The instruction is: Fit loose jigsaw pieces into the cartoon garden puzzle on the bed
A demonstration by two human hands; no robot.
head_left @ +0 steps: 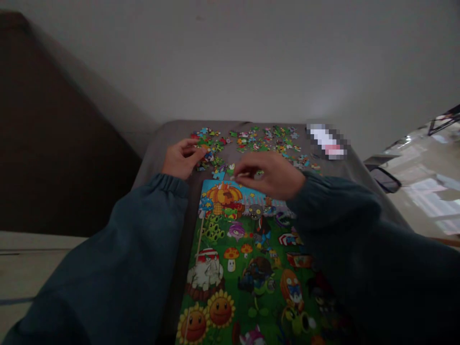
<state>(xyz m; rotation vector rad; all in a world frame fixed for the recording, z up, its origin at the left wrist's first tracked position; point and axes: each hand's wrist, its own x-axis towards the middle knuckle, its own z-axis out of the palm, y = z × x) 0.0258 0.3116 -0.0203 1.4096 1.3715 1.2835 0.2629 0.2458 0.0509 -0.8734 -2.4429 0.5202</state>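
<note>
Loose jigsaw puzzle pieces (247, 140) lie scattered over the far part of a grey cloth-covered table. My left hand (183, 157) is at the left cluster, its thumb and fingers closed on a colourful puzzle piece (205, 149). To the right, my right hand (269, 173) hovers above the top edge of a printed cartoon picture (219, 235); its thumb and fingertips are pinched on what looks like a small puzzle piece, mostly hidden and slightly blurred. Just left of those fingertips lie light-blue puzzle pieces (218, 173). The picture shows sunflowers, mushrooms and a pumpkin house.
A pixelated object (326, 142) rests at the table's far right corner. Behind the table (158, 143) rises a pale wall (230, 62). A dark brown panel (53, 143) stands at left. Beyond the right edge are a dark rounded object (385, 179) and a shiny floor (431, 191).
</note>
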